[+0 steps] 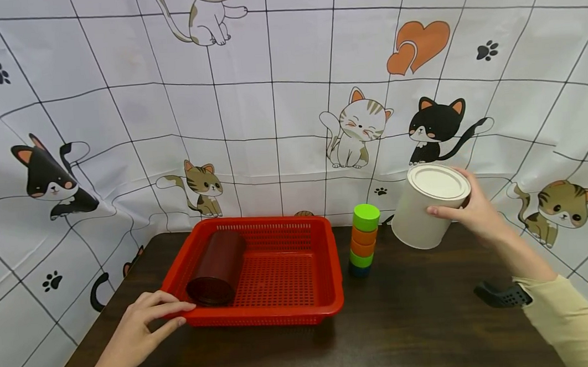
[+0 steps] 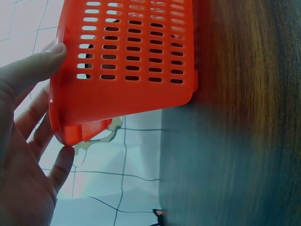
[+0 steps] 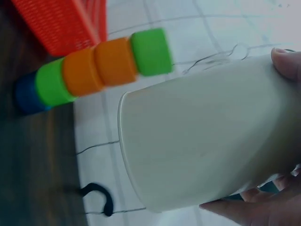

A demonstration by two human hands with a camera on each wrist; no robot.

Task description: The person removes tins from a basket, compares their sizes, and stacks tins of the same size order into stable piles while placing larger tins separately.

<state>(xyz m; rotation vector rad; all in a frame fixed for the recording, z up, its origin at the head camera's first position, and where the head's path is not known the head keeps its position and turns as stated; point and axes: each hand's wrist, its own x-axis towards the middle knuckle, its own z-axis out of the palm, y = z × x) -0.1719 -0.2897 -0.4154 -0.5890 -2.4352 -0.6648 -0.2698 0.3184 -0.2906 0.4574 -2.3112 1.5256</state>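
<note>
My left hand [image 1: 147, 327] grips the front left corner of a red plastic basket [image 1: 261, 316], its thumb [image 2: 55, 51] at the rim in the left wrist view. Inside the basket, a dark brown cylinder [image 1: 220, 265] lies on its side along the left wall. At the right, my right hand [image 1: 470, 210] holds a cream-white tapered bucket [image 1: 418, 221] around its narrow end. That bucket is tilted, with its flat end up and its wider rim down, raised over the table in the right wrist view. Part of the right fingers is hidden behind it.
Between basket and bucket stands a stack of green, orange and dark blue cups [image 1: 364, 238]. A black strap-like object [image 1: 501, 294] is by the right wrist. The dark wooden table [image 1: 406, 322] meets a white cat-print sheet [image 1: 295, 111] at the back.
</note>
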